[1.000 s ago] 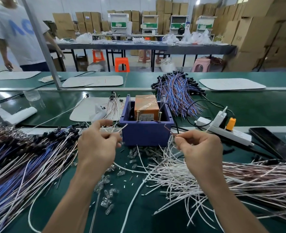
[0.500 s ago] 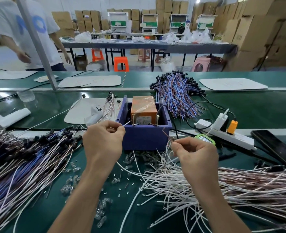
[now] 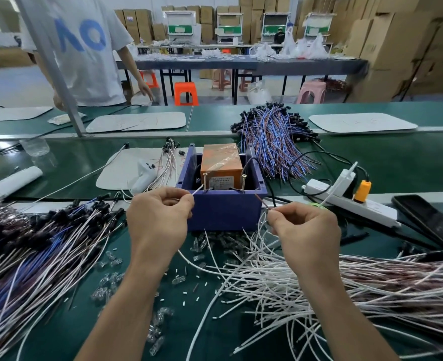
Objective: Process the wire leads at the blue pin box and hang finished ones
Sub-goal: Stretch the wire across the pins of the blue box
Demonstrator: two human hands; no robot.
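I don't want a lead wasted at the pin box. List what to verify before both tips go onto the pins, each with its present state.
1. Grip of left hand on white lead: ok.
2. Tip of white lead at left pin: cannot tell; it ends close beside it.
3. Pinch of right hand on brown lead: ok.
4. Tip of brown lead at right pin: not ok; it sits before the blue pin box, apart from the pin.
5. Both pins upright: ok.

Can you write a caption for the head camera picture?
Left hand holds a white lead up to a pin in the blue pin box; right hand pinches a brown-tipped lead.
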